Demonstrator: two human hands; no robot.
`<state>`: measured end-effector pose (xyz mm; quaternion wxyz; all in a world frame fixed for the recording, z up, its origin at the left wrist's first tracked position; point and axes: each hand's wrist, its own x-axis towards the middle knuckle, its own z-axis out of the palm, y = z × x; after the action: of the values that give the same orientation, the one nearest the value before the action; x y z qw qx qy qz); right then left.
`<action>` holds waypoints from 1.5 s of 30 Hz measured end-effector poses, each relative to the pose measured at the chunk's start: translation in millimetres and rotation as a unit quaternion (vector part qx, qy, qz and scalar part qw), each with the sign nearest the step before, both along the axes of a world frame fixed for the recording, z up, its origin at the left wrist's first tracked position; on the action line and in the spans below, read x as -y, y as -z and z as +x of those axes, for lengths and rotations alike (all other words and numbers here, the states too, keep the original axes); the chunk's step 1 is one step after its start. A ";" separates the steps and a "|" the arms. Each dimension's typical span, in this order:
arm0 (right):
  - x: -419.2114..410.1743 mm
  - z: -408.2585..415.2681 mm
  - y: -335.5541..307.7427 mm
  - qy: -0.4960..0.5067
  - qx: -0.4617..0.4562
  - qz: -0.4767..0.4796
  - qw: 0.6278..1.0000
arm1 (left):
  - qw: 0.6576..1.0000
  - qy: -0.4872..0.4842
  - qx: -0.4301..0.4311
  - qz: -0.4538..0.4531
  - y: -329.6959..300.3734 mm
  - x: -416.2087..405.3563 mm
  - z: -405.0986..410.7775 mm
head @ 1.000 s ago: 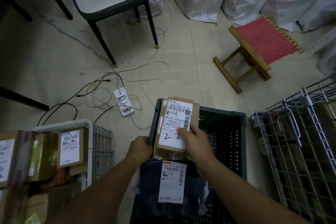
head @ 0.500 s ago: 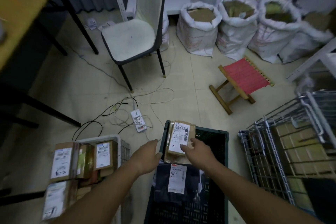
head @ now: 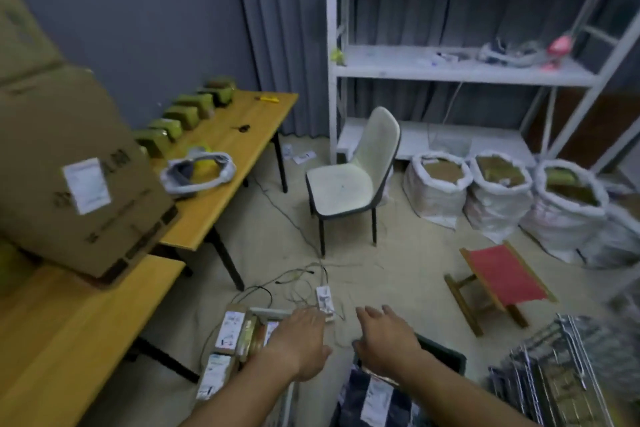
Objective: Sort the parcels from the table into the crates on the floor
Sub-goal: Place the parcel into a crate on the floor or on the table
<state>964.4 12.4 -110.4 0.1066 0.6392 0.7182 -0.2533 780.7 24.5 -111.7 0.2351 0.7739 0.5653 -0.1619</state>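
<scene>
My left hand [head: 300, 345] and my right hand [head: 386, 340] hover empty, fingers relaxed, above the floor crates. The dark green crate [head: 446, 355] under my right hand holds a dark bagged parcel [head: 374, 399] with a white label. The white crate [head: 273, 314] under my left hand holds several brown labelled parcels [head: 230, 329]. On the wooden table [head: 221, 180] at the left lie a row of small brown parcels [head: 183, 114], a white bagged parcel [head: 197, 172] and a big cardboard box [head: 69, 170].
A wire basket [head: 561, 378] stands at the lower right. A red folding stool [head: 498, 282], a white chair [head: 349, 180], a power strip [head: 325, 300] with cables and several filled white sacks [head: 498, 194] occupy the floor. White shelving [head: 450, 69] lines the back wall.
Both hands have let go of the brown labelled parcel, left in the green crate, and now hover empty. The view has lifted from the floor to the table and shelving.
</scene>
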 end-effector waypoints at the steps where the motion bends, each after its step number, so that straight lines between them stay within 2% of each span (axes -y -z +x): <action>1: 4.7 -14.9 -13.1 -0.010 0.001 0.004 1.000 | 1.000 -0.010 -0.008 -0.005 -16.8 8.1 -12.4; 7: 32.8 -126.6 -70.1 -0.091 0.001 0.023 0.996 | 0.996 -0.091 -0.007 0.019 -83.8 62.3 -112.0; 11: 57.3 -218.4 -104.9 -0.153 0.005 0.071 0.986 | 0.990 -0.140 0.007 0.002 -113.3 101.9 -200.0; 19: 104.3 -413.7 -148.9 -0.265 -0.023 0.028 0.964 | 0.967 -0.256 -0.002 0.006 -138.8 199.3 -386.2; 24: 132.6 -517.0 -143.4 -0.319 -0.018 -0.003 0.948 | 0.947 -0.320 0.001 -0.011 -143.6 246.8 -484.5; 29: 150.7 -584.7 -137.8 -0.359 -0.006 -0.031 0.933 | 0.931 -0.363 0.015 -0.022 -124.1 273.8 -552.1; 37: 119.7 -654.1 -115.1 -0.409 0.023 -0.043 0.911 | 0.908 -0.415 0.051 -0.038 -90.6 265.3 -616.2; 45: 86.3 -723.1 -87.9 -0.478 0.001 -0.025 0.878 | 0.869 -0.494 0.011 -0.028 -76.6 257.9 -666.3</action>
<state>241.3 -73.9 -22.6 0.2317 0.2153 0.9297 -0.1890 114.4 -233.3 -35.1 0.3123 0.3880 0.8666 -0.0317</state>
